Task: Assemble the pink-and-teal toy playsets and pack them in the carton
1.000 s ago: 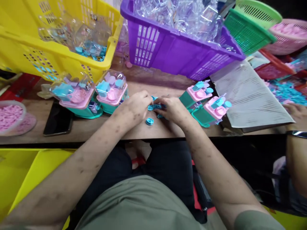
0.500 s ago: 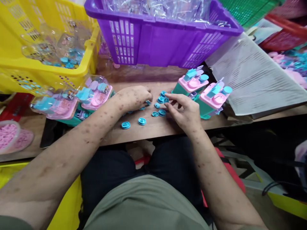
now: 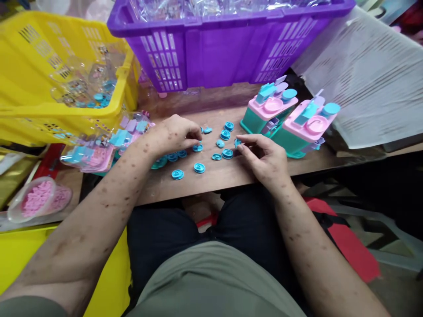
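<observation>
My right hand [image 3: 266, 158] pinches a small blue plastic disc [image 3: 238, 142] between thumb and fingertips, just above the tabletop. My left hand [image 3: 180, 135] is curled over the table, its thumb and forefinger apart. Under that thumb lies a blue round piece [image 3: 197, 148], and another blue piece [image 3: 207, 130] is beside the forefinger. Between the hands are several more: ridged blue discs [image 3: 225, 134], a small domed blue cap [image 3: 220, 143] and a flat oval one [image 3: 217, 156]. Two blue discs [image 3: 199, 167] sit nearer the front edge. Others are partly hidden behind my left wrist.
Two pink-and-green toy sets [image 3: 272, 105] stand at right; similar sets under clear covers [image 3: 90, 154] are at left. A purple crate [image 3: 224, 53] and a yellow crate [image 3: 99, 108] line the back. A tub of pink pieces [image 3: 39, 198] is far left; a whitish panel [image 3: 366, 83] leans right.
The view has shifted. My right hand has drawn back to the right from the cluster with a blue disc pinched in it. My left hand has pulled back slightly, uncovering blue pieces.
</observation>
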### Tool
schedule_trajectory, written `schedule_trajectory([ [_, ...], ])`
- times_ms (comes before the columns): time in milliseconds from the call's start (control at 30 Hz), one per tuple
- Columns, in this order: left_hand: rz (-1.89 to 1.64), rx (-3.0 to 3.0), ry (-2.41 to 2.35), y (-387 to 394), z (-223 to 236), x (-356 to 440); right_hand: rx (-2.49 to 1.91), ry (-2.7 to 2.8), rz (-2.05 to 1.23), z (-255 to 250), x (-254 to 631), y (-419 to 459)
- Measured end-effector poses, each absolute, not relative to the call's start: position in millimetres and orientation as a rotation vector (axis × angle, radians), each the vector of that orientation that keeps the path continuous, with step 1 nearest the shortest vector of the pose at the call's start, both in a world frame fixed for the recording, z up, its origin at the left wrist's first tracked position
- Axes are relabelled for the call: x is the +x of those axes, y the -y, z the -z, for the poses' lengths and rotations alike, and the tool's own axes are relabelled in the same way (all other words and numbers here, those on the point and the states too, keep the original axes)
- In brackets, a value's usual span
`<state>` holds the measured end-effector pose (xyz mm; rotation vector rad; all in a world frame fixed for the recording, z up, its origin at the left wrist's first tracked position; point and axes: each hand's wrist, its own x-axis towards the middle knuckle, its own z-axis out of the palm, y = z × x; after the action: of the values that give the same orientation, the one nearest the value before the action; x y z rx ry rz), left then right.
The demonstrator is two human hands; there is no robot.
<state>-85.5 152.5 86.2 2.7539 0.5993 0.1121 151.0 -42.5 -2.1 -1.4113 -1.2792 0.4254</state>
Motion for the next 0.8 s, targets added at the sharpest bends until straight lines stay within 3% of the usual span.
schedule_trajectory([
  [300, -0.113, 2.843, -0.537, -158, -69, -85, -1.416, 1.236, -0.478, 0, 150, 43],
  [800, -0.019, 2.901, -0.600, -150, -78, -83, -1.312, 1.190, -0.496, 5, 152, 39],
])
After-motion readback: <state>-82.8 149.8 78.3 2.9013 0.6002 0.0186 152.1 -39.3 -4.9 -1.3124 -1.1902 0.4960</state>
